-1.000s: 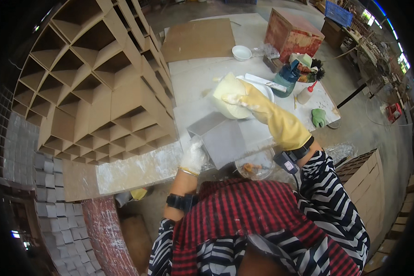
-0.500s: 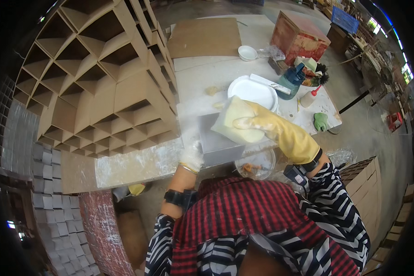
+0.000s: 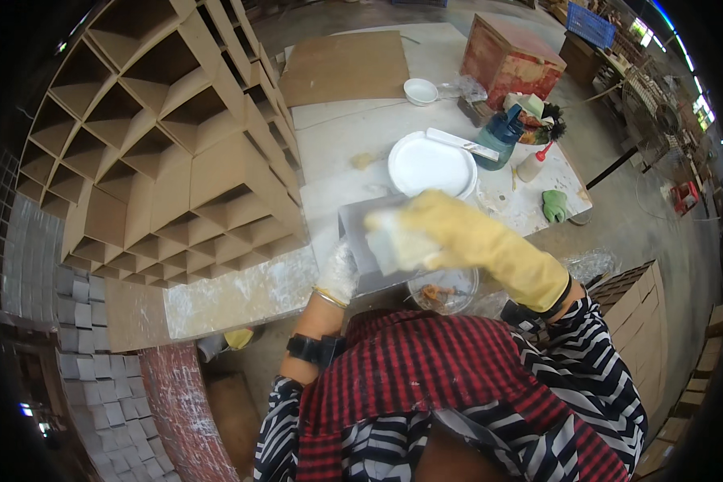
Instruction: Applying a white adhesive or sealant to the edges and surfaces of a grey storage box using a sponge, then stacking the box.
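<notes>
The sponge (image 3: 394, 247) is pinched in the right hand (image 3: 435, 218); the gray box (image 3: 357, 221) is positioned beneath this grip. Closure of the left hand (image 3: 339, 273), at the box's left side, is indiscernible. Sponging is judged incomplete; finished and remaining areas are indistinguishable.

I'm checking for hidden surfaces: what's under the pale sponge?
Under the sponge is a grey box, visible left of it; the part sponge and right hand cover is hidden.

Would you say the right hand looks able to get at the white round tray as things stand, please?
Probably yes: the right hand is close to the white round tray and nothing visible stands between them, though the pale sponge occupies that hand.
</notes>
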`<action>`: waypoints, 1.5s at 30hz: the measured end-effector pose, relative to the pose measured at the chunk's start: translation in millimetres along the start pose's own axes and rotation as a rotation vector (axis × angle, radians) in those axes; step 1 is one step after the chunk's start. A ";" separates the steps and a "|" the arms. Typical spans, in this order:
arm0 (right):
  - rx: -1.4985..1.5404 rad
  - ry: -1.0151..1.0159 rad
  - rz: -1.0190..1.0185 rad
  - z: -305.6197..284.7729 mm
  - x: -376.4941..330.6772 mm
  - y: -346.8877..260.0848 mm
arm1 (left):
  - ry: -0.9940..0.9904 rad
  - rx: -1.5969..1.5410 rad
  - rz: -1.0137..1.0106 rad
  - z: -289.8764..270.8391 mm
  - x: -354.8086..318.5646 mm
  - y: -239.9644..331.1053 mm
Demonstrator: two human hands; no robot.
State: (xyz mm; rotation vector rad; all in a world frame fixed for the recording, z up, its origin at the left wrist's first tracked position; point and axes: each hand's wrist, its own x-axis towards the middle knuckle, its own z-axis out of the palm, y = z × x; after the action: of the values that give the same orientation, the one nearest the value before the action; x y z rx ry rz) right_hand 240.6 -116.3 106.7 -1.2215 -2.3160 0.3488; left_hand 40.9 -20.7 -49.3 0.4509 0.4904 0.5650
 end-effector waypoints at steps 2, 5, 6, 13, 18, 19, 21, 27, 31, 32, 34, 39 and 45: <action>0.012 -0.032 0.041 9.6 2.0 14.6 | -0.021 0.007 -0.035 0.3 -1.2 -2.4; -0.093 0.070 0.104 14.3 10.6 46.9 | -0.046 0.018 -0.073 3.4 -4.9 -5.0; -0.188 0.212 0.177 8.1 12.6 53.6 | 0.003 0.129 -0.047 6.5 -6.6 -5.3; -0.002 0.082 -0.077 10.1 21.5 15.3 | 0.068 0.035 0.003 4.2 -3.0 0.2; -0.202 -0.090 -0.075 18.9 40.5 2.9 | 0.050 0.140 -0.026 12.5 -5.9 0.9; -0.248 -0.038 0.000 19.5 46.2 15.2 | 0.068 0.173 -0.026 14.1 -9.9 1.2; -0.277 0.076 0.046 14.1 53.2 47.0 | 0.091 0.227 -0.030 24.6 -17.0 1.8; -0.024 0.264 0.071 8.8 43.9 31.8 | 0.153 0.088 -0.032 18.7 -19.0 6.2; -0.102 -0.040 -0.042 14.5 15.4 -11.5 | 0.066 0.020 -0.022 2.0 -7.4 8.0; -0.192 -0.012 -0.100 20.9 9.7 -9.0 | 0.057 0.020 -0.021 1.3 -5.9 7.9; -0.213 0.004 -0.018 17.4 17.0 0.0 | 0.049 0.034 -0.003 3.3 -12.0 11.4; 0.069 0.345 0.195 10.6 29.5 55.2 | 0.041 0.052 -0.004 5.0 -9.1 10.8; 0.997 0.517 0.449 14.2 17.2 51.5 | -0.032 0.143 0.155 19.3 -20.4 12.4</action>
State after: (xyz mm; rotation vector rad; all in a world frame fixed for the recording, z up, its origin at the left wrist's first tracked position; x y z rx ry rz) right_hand 260.8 -72.9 77.4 -1.0763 -1.1253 1.0384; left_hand 31.6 -28.8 -21.2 0.6376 0.4693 0.6732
